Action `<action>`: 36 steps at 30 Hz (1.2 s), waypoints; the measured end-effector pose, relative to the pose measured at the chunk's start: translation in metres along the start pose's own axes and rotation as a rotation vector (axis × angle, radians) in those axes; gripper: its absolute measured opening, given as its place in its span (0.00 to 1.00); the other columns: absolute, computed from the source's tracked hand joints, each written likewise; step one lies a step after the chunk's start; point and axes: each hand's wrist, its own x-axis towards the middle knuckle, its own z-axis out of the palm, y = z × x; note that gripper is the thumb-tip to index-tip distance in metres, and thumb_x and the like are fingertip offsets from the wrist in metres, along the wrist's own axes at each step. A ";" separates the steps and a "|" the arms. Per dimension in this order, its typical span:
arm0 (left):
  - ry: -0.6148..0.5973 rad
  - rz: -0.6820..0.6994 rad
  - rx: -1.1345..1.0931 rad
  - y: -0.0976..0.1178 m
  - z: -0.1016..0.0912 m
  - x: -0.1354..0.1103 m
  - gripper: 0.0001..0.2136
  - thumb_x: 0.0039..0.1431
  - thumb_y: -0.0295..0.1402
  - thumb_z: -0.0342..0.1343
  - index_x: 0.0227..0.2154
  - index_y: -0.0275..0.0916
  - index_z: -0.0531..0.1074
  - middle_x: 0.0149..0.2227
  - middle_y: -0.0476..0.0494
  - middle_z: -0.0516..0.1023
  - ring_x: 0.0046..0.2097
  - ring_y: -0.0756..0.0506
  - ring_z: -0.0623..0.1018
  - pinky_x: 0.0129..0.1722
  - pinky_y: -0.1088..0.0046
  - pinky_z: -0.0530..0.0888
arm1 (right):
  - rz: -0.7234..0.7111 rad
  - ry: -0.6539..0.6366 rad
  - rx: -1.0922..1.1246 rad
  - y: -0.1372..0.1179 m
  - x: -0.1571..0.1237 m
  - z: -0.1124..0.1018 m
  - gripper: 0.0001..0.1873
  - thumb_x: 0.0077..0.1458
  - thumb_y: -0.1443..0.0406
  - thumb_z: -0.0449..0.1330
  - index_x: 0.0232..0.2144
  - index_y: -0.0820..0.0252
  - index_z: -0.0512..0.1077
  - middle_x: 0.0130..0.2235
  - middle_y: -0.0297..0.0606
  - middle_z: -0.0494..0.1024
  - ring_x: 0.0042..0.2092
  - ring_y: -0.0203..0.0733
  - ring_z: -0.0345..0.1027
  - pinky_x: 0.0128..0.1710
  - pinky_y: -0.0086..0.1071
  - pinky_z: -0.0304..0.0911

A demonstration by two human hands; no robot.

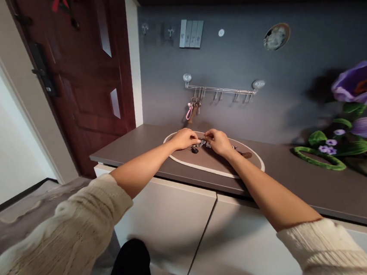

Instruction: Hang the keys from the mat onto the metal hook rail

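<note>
An oval mat (213, 164) with a pale rim lies on the dark counter, under both hands. My left hand (183, 139) is curled, its thumb and fingers closed on a bunch of keys (202, 143) just above the mat. From the other side my right hand (218, 142) pinches at the same keys, its fingertips close to the left ones. A small dark round piece (194, 150) hangs or lies below my left fingertips. Beside my right wrist, a brown strap-like fob (246, 154) rests on the mat, partly hidden by the forearm.
A clear hook rail (220, 89) is fixed to the grey wall behind, with hanging keys (194, 108) on its left part. Purple artificial flowers (364, 81) and a green ring (319, 159) stand at the right. White cabinet doors (169, 214) are below; a dark red door (79, 71) is left.
</note>
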 end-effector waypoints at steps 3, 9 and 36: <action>-0.031 -0.010 -0.031 0.001 0.001 -0.001 0.12 0.49 0.40 0.54 0.26 0.37 0.77 0.27 0.46 0.78 0.28 0.50 0.72 0.30 0.75 0.64 | -0.001 -0.032 -0.074 0.001 0.000 0.002 0.08 0.49 0.70 0.55 0.32 0.62 0.73 0.34 0.41 0.77 0.35 0.38 0.69 0.38 0.29 0.60; -0.045 -0.017 -0.038 0.001 0.003 0.000 0.08 0.48 0.34 0.54 0.26 0.37 0.77 0.28 0.47 0.78 0.30 0.50 0.73 0.30 0.76 0.64 | -0.004 -0.042 -0.104 0.001 0.000 0.004 0.09 0.49 0.71 0.55 0.33 0.61 0.74 0.34 0.41 0.77 0.36 0.39 0.69 0.38 0.29 0.59; 0.224 -0.105 -0.048 0.007 -0.010 0.002 0.07 0.52 0.31 0.52 0.27 0.36 0.74 0.30 0.46 0.74 0.35 0.49 0.70 0.38 0.73 0.65 | -0.139 -0.001 -0.030 -0.004 -0.002 0.007 0.13 0.50 0.70 0.52 0.39 0.61 0.69 0.33 0.38 0.76 0.35 0.38 0.65 0.41 0.32 0.57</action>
